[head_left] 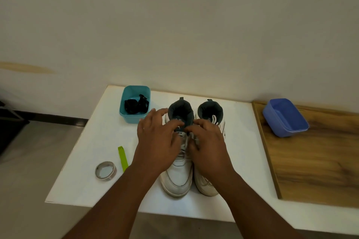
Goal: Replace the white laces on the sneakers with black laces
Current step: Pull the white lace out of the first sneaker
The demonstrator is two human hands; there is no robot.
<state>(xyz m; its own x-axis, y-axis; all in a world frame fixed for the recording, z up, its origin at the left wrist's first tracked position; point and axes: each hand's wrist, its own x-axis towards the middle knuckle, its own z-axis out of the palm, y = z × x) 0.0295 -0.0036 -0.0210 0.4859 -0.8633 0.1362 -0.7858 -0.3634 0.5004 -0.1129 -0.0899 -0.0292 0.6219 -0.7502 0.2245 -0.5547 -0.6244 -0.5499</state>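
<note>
Sneakers (191, 163) side by side mid-table, white laces (184, 146) under left hand (158, 141) and right hand (208, 144), fingers spread; black laces (136, 105) in teal tub (134, 119) behind-left, tape roll (105, 170), green tool (122, 158), blue tub (285, 117) right.

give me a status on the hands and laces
Left hand and right hand open over left sneaker. White laces still in. Black laces in teal tub. Nothing blocking.
</note>
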